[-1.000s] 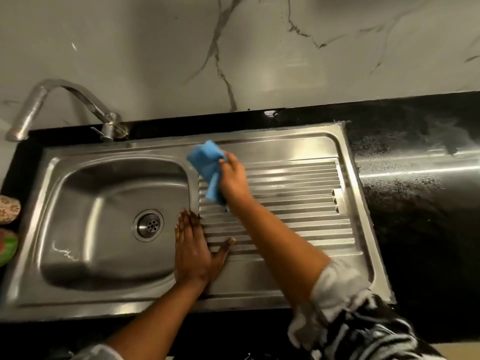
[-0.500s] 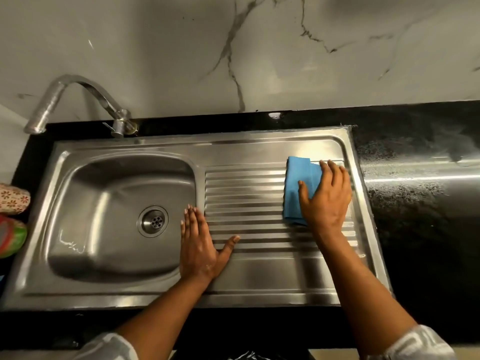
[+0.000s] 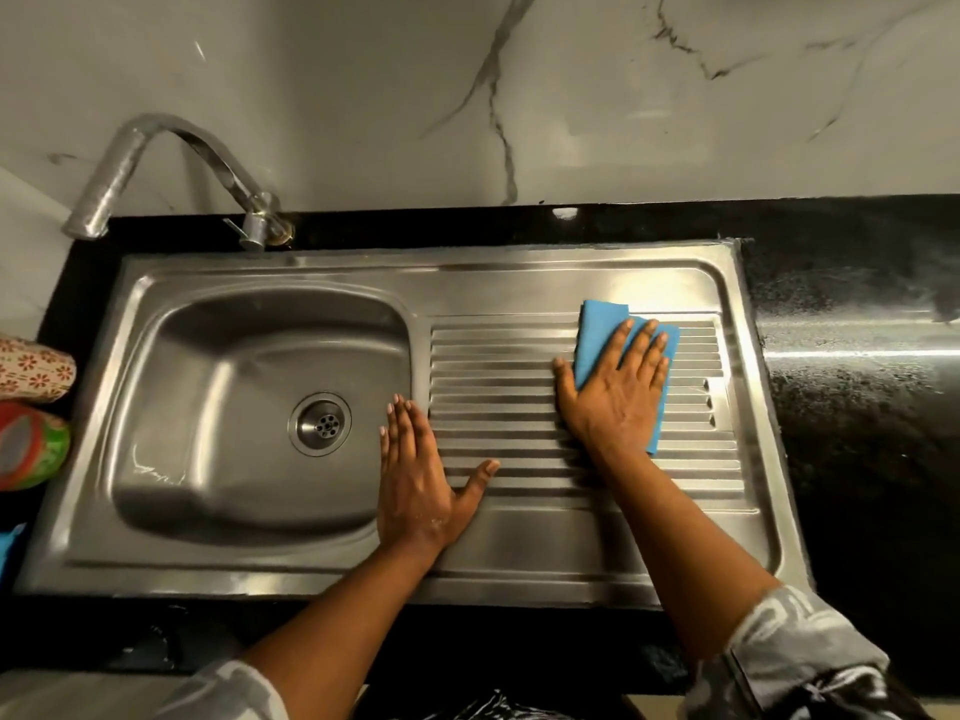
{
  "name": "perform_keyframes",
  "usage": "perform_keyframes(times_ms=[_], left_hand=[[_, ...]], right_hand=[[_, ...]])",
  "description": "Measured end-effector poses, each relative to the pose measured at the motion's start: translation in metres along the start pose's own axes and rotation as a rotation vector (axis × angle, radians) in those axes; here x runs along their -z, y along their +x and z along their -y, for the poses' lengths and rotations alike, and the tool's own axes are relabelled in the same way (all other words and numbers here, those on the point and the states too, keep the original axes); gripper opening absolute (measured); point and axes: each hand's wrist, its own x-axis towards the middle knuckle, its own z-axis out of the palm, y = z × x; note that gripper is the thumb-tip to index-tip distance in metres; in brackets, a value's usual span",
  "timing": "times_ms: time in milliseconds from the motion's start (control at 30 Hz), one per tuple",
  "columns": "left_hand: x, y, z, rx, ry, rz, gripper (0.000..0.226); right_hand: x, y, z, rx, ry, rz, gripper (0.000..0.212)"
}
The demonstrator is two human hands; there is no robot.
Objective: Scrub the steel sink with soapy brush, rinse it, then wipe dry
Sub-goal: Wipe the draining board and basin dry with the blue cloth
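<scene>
Drying step: right hand (image 3: 615,402) presses a cloth (image 3: 597,335) flat-fingered on the sink (image 3: 519,272) drainboard, left hand (image 3: 415,480) splayed flat; basin likely next.

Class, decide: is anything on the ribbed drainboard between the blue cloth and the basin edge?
Yes, in part. The left hand lies flat at the basin-side edge of the drainboard, thumb on the nearer ribs, leftward of the blue cloth under the right hand. The farther ribs show nothing.
</scene>
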Motion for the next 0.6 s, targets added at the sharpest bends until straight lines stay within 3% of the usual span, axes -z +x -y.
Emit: perform_keyframes(times_ms=[167, 467, 533, 600], left_hand=[[-0.002, -0.003, 0.002, -0.03, -0.109, -0.086, 0.121], [-0.002, -0.003, 0.009, -0.057, -0.374, -0.288, 0.118], [-0.004, -0.004, 0.011, -0.079, -0.366, -0.294, 0.12], [-0.006, -0.004, 0.011, -0.09, -0.335, -0.293, 0.122]], right_hand=[[-0.018, -0.025, 0.073, 0.121, 0.01, 0.032, 0.105], [-0.038, -0.046, 0.178, 0.584, 0.073, 0.2, 0.073], [-0.032, -0.044, 0.185, 0.681, 0.23, 0.243, 0.064], [-0.014, -0.04, 0.182, 0.524, 0.66, 0.353, 0.052]])
